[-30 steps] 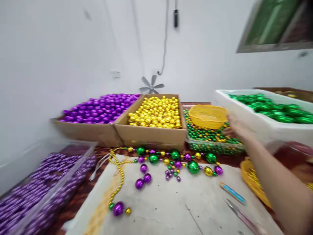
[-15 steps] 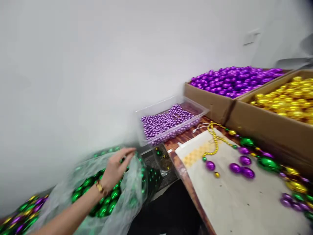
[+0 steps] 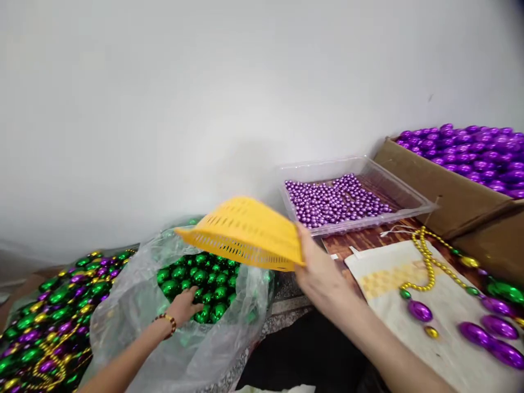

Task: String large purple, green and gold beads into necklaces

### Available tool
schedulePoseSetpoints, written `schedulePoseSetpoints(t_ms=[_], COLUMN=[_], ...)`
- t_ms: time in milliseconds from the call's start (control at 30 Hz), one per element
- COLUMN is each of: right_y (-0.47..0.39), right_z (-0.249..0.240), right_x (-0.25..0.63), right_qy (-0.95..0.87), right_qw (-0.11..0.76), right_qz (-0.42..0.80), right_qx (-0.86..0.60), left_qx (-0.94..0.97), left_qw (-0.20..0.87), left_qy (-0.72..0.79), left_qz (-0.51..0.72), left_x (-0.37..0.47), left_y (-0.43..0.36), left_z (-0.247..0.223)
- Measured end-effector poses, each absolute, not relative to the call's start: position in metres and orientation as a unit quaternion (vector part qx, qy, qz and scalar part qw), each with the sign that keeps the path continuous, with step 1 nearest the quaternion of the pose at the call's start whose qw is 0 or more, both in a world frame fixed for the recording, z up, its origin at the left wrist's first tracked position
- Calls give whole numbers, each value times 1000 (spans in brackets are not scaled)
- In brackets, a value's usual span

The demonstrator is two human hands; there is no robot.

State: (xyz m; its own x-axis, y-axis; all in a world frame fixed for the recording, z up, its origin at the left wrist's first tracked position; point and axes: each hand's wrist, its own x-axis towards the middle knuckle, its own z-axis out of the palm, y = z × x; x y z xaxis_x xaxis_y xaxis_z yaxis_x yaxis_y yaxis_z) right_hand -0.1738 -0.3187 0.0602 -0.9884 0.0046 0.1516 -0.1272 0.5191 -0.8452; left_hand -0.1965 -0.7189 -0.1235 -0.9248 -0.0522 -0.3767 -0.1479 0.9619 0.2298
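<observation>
My right hand grips the edge of a yellow perforated plastic basket. The basket is tilted above a clear plastic bag and hides its far part. Inside the bag lie many shiny green beads. My left hand, with a beaded bracelet at the wrist, rests on those beads with its fingers stretched and somewhat apart. Its fingertips touch the beads, and I see nothing held in them.
Left of the bag is a heap of green, purple and gold bead strings. A clear tray of small purple beads stands against the wall. At right are a cardboard box of larger purple beads and a white cloth with a necklace and loose beads.
My right hand has come into view with the yellow basket. My left hand has dropped from the bag's far rim down onto the green beads. The view has turned left.
</observation>
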Motion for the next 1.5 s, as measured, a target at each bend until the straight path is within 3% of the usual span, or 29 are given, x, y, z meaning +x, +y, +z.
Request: schedulePoseSetpoints(t_ms=[100,200,433,633,933,1233,1500], right_y=[-392,-433,-464,-484,-502,-501,-493], right_z=[21,-20,-67,-84,-113,-129,-140], right_x=[-209,-237,-268,-281,-296,-298,-282], right_qy=[-959,-975,-972,-969,-976,-969,-953], right_qw=[-20,-75,-94,-90,-120,-176,-245], right_qz=[260,159,153,156,143,160,170], right_qx=[113,138,155,170,113,74,48], left_qx=[-48,-51,-42,-59,-105,-316,-482], left_qw=[215,243,288,217,340,166,77], left_qy=[973,969,953,969,934,903,817], left_qz=[62,-2,-83,-99,-26,238,307], left_x=[-185,-180,-176,-165,-148,-171,-209], left_y=[-721,-720,-708,-694,-701,-659,-639], left_z=[-154,-167,-178,-174,-181,-213,-250])
